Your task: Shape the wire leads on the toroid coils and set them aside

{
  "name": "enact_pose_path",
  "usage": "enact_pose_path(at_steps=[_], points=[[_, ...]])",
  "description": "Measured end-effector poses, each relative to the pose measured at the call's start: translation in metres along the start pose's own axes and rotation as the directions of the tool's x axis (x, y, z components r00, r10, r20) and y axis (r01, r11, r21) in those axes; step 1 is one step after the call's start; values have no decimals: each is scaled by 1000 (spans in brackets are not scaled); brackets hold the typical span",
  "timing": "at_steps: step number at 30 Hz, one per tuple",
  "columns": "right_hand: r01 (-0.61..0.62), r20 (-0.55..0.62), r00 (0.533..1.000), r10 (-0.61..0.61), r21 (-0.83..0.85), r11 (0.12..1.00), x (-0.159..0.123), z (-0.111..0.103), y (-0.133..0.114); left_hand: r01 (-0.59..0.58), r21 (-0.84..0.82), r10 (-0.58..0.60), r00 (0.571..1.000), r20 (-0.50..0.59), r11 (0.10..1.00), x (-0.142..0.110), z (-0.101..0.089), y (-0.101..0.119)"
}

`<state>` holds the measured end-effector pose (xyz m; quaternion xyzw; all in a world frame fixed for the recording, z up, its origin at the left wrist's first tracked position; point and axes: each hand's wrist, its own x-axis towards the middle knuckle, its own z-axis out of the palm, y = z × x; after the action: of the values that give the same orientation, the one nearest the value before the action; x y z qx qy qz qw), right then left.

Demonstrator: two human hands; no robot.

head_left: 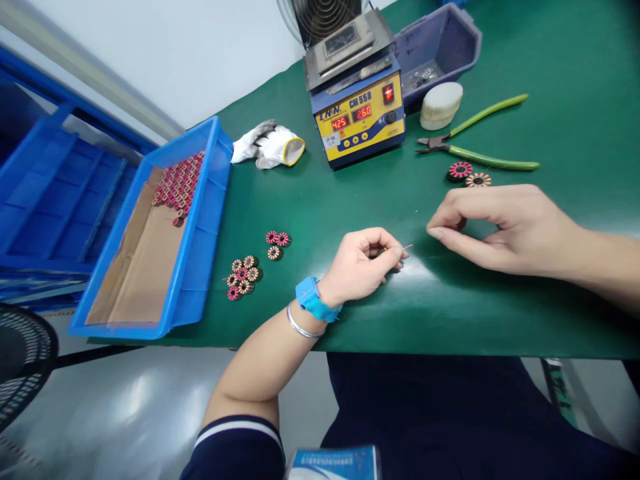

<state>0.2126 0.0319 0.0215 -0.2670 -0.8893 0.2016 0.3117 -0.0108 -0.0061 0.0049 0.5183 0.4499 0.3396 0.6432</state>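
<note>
My left hand (367,261), wearing a blue wrist strap (316,299), is closed low over the table. A thin copper-coloured wire (409,247) pokes out past its thumb; whatever lies deeper in the fingers is hidden. To the right, my right hand (500,227) is pinched, thumb against forefinger, a short way from the wire tip. Anything in that pinch is too small to make out. Just beyond it sit a red ring-shaped wound coil (459,171) and a copper-coloured wound coil (479,180). Left of my left hand, several small wound coils (243,274) lie grouped on the table.
A blue bin (213,220) at left holds rows of coils on cardboard. At the back are white gloves (275,145), a yellow-and-blue heated solder pot (360,120) with lit displays, a purple-grey bin (440,47), a round white container (441,107) and green-handled cutters (480,157).
</note>
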Motion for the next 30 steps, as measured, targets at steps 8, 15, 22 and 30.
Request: enact_pose_path(at_steps=[8, 15, 22, 30], points=[[-45, 105, 994, 36, 85, 995, -2, 18, -5, -133, 42, 136, 989, -58, 990, 0, 8, -8], [-267, 80, 964, 255, 265, 927, 4, 16, -2, -118, -17, 115, 985, -131, 993, 0, 7, -4], [-112, -177, 976, 124, 77, 991, 4, 24, -3, -80, -202, 38, 977, -208, 976, 6, 4, -5], [3, -115, 993, 10, 105, 994, 0, 33, -9, -91, -246, 39, 977, -211, 965, 8, 4, -8]])
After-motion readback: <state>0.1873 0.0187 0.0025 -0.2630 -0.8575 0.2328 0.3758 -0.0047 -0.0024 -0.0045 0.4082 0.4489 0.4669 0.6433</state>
